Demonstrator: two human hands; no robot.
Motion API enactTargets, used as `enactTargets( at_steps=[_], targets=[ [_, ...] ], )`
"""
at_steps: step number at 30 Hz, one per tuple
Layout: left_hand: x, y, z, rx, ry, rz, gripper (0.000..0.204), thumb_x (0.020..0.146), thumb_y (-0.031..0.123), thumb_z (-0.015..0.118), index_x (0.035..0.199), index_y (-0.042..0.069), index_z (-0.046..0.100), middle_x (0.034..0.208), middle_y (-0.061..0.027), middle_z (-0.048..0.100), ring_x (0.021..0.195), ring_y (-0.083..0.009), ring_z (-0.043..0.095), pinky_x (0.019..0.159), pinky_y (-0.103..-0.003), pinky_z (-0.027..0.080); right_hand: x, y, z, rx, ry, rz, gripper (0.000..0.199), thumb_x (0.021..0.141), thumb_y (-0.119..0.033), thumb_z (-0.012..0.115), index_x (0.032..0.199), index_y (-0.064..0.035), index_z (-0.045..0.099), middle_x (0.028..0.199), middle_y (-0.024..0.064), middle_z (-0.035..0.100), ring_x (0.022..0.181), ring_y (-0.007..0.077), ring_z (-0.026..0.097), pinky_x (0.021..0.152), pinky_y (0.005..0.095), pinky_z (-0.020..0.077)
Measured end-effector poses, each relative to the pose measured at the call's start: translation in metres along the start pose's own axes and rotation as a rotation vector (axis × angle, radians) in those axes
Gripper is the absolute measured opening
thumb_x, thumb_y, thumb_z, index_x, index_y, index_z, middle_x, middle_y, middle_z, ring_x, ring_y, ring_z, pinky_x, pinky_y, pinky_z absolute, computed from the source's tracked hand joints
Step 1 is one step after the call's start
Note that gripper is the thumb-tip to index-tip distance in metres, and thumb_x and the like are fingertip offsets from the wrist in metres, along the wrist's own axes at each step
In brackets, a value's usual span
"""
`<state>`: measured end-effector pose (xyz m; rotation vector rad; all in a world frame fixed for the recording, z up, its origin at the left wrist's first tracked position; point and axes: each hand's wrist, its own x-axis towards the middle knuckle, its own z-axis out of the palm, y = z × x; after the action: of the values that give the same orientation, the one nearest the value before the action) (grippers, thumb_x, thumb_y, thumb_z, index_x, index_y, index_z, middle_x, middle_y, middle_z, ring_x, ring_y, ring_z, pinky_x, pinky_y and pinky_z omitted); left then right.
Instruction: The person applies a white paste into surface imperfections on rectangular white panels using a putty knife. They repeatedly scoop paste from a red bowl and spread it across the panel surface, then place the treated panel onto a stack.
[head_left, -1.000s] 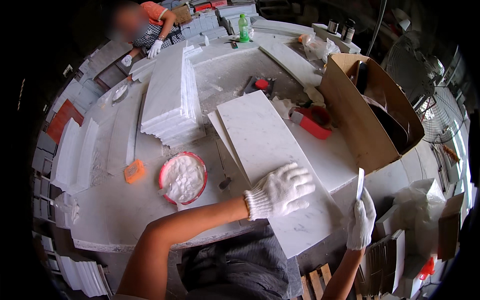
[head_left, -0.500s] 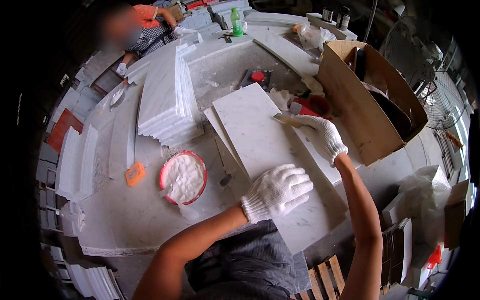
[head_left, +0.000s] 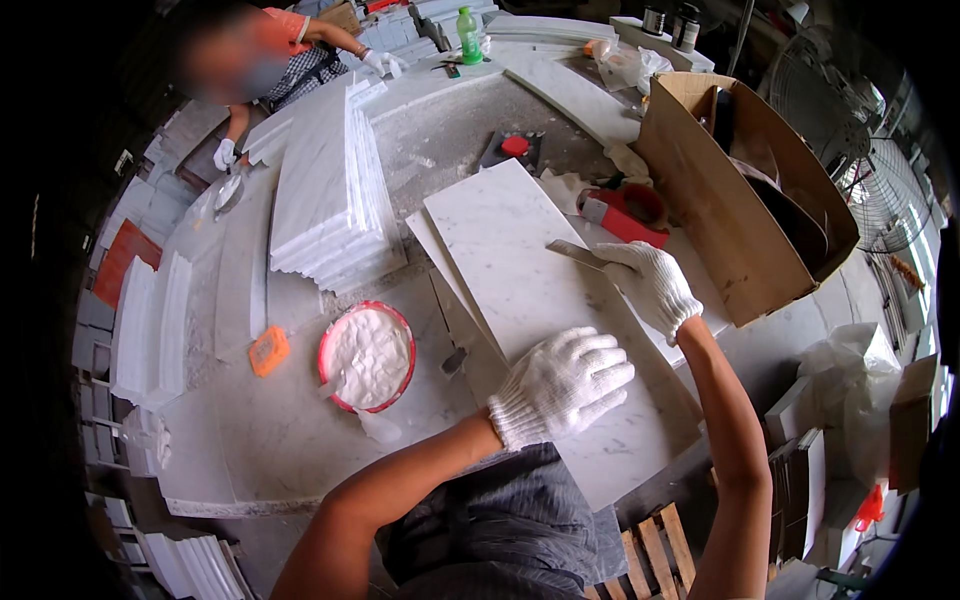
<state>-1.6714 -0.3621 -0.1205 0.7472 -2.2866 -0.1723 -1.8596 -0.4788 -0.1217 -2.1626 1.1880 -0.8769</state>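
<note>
A long white marble slab (head_left: 505, 250) lies slanted across the workbench in front of me. My left hand (head_left: 562, 384), in a white knit glove, rests flat on its near part with fingers spread. My gloved right hand (head_left: 647, 284) grips a thin flat metal blade (head_left: 575, 254) and holds its tip against the slab's right side. Another slab edge shows under the top one on the left.
A red-rimmed bowl of white powder (head_left: 367, 357) and an orange block (head_left: 269, 351) sit to the left. A stack of marble tiles (head_left: 325, 190) stands behind. An open cardboard box (head_left: 745, 185) is at right, a red tool (head_left: 625, 212) beside it. Another person (head_left: 265, 60) works at the far side.
My right hand rose from the bench's lower right edge with the blade and came onto the slab's right side. My left hand stayed pressed on the slab.
</note>
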Motion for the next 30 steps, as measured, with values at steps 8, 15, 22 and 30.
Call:
enactTargets(
  at_steps=[8, 15, 22, 30],
  targets=[
    [0.002, 0.000, 0.000, 0.014, -0.006, 0.001, 0.027, 0.084, 0.023, 0.073, 0.107, 0.009, 0.071, 0.113, -0.0055, 0.066, 0.112, -0.0227, 0.061, 0.100, -0.043, 0.049, 0.004, -0.004, 0.003, -0.043, 0.028, 0.034, 0.028, 0.087, -0.008, 0.064, 0.113, -0.0064, 0.071, 0.101, 0.0170, 0.070, 0.095, 0.0342, 0.066, 0.084, 0.0382, 0.0513],
    [0.000, -0.002, 0.005, 0.013, 0.013, -0.023, 0.026, 0.085, 0.025, 0.073, 0.107, 0.010, 0.071, 0.113, -0.0046, 0.066, 0.113, -0.0216, 0.060, 0.102, -0.042, 0.048, 0.004, -0.004, 0.001, -0.048, 0.005, 0.037, 0.028, 0.087, -0.007, 0.063, 0.114, -0.0059, 0.071, 0.105, 0.0165, 0.070, 0.097, 0.0342, 0.066, 0.087, 0.0373, 0.0510],
    [0.001, -0.002, -0.002, 0.036, -0.022, 0.013, 0.025, 0.087, 0.026, 0.070, 0.107, 0.011, 0.070, 0.113, -0.0055, 0.065, 0.114, -0.0222, 0.059, 0.104, -0.042, 0.046, -0.016, -0.012, -0.016, 0.054, -0.079, 0.140, 0.030, 0.088, -0.005, 0.062, 0.117, -0.0031, 0.070, 0.101, 0.0148, 0.071, 0.084, 0.0248, 0.067, 0.078, 0.0334, 0.0525],
    [-0.007, -0.012, 0.011, 0.027, -0.068, -0.060, 0.035, 0.092, 0.035, 0.063, 0.118, 0.012, 0.066, 0.126, -0.0081, 0.061, 0.127, -0.0261, 0.052, 0.111, -0.044, 0.039, -0.113, -0.035, -0.040, 0.499, 0.503, 0.472, 0.048, 0.097, -0.010, 0.055, 0.142, 0.0051, 0.049, 0.081, -0.0007, 0.054, 0.068, 0.0051, 0.047, 0.060, 0.0211, 0.0396]
  ],
)
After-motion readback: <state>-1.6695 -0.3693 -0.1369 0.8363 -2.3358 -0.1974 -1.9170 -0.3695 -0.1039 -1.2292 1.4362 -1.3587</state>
